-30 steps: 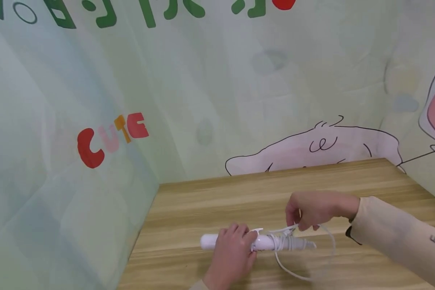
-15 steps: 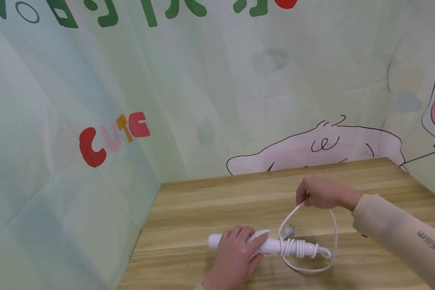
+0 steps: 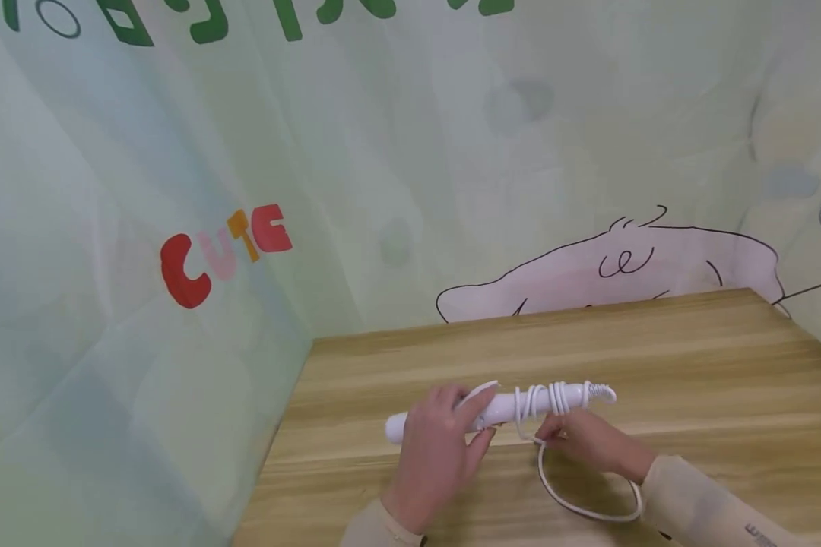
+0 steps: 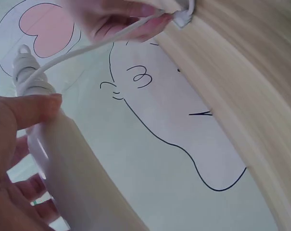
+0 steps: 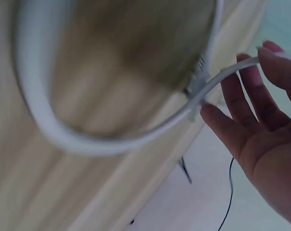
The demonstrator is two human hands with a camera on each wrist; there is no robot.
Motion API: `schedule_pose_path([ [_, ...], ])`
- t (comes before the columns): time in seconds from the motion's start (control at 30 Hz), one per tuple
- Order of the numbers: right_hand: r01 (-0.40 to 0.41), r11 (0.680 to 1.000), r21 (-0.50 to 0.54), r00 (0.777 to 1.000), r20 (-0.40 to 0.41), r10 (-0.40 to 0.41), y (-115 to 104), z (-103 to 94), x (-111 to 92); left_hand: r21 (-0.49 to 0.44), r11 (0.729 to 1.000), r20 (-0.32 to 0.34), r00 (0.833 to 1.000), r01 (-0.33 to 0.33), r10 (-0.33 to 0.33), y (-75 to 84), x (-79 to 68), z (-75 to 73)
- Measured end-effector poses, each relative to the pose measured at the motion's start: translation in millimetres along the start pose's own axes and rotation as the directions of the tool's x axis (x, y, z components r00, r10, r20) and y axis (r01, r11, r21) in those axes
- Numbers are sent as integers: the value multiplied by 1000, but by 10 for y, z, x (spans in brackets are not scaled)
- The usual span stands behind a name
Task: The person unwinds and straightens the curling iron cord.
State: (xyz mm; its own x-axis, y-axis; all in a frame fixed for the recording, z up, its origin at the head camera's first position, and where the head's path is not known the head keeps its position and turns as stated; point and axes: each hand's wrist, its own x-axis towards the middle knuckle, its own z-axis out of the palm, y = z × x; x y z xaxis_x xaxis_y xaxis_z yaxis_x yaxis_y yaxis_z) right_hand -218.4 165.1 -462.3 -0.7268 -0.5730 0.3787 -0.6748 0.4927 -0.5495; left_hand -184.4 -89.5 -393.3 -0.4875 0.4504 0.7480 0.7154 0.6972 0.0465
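A white curling iron [image 3: 502, 409] is held up over the wooden table, its cord wound in several turns round the end on the right. My left hand [image 3: 432, 441] grips its body, with the thumb close to the raised lever [image 3: 480, 392]. In the left wrist view the thumb presses near the wound turns [image 4: 32, 79]. Just under the wound end, my right hand [image 3: 595, 442] pinches the white cord [image 3: 554, 494], whose loose loop hangs toward the near side. The plug [image 5: 198, 86] dangles beside the right fingers in the right wrist view.
The wooden table [image 3: 369, 365] runs back to a printed cloth [image 3: 397, 190] with letters and cartoon drawings. Another cloth wall [image 3: 130, 365] rises along the table's left edge.
My right hand first rose behind the iron, drawing the cord into a loop, then came down to the near side under it. The left hand has lifted the iron and tilted its right end up.
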Motion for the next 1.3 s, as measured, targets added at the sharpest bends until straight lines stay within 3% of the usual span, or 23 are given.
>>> schedule_pose_path([
  [0.13, 43, 997, -56, 998, -46, -46, -109, 279, -21, 38, 998, 22, 999, 47, -48, 15, 15, 20],
  [0.27, -3, 989, -148, 992, -127, -16, -297, 417, -65, 68, 994, 47, 995, 86, -89, 38, -29, 46],
  [0.33, -37, 993, -113, 976, -215, 12, -403, 448, -56, 82, 992, 49, 993, 99, -103, 44, -36, 58],
  [0.43, -16, 994, 104, 943, -329, 50, -570, 485, -11, 104, 988, 43, 992, 117, -122, 50, -34, 72],
  [0.5, 27, 962, 270, 930, -359, 74, -663, 521, 28, 116, 985, 37, 990, 128, -133, 56, -31, 75],
  [0.6, 12, 860, 511, 927, -329, 183, -776, 563, 57, 138, 979, 38, 987, 147, -154, 68, -23, 76],
  [0.73, -54, 735, 676, 911, -268, 314, -851, 562, 47, 171, 971, 75, 980, 168, -183, 78, 22, 73],
  [0.83, -94, 692, 715, 913, -216, 347, -881, 513, 27, 189, 964, 115, 971, 186, -209, 71, 56, 65],
  [0.93, -130, 680, 722, 928, -152, 339, -894, 413, -17, 205, 958, 134, 964, 198, -228, 55, 51, 71],
  [1.0, -151, 689, 709, 941, -112, 321, -900, 299, -48, 222, 954, 145, 961, 201, -236, 46, 29, 82],
  [1.07, -181, 720, 671, 946, -81, 313, -908, 146, -63, 237, 952, 153, 960, 194, -234, 34, 7, 100],
  [1.2, -258, 848, 463, 956, -5, 294, -949, -233, -13, 273, 949, 190, 958, 158, -214, 23, -31, 122],
  [1.3, -230, 945, 232, 973, 53, 224, -968, -495, 76, 287, 951, 225, 957, 115, -184, 24, -63, 135],
])
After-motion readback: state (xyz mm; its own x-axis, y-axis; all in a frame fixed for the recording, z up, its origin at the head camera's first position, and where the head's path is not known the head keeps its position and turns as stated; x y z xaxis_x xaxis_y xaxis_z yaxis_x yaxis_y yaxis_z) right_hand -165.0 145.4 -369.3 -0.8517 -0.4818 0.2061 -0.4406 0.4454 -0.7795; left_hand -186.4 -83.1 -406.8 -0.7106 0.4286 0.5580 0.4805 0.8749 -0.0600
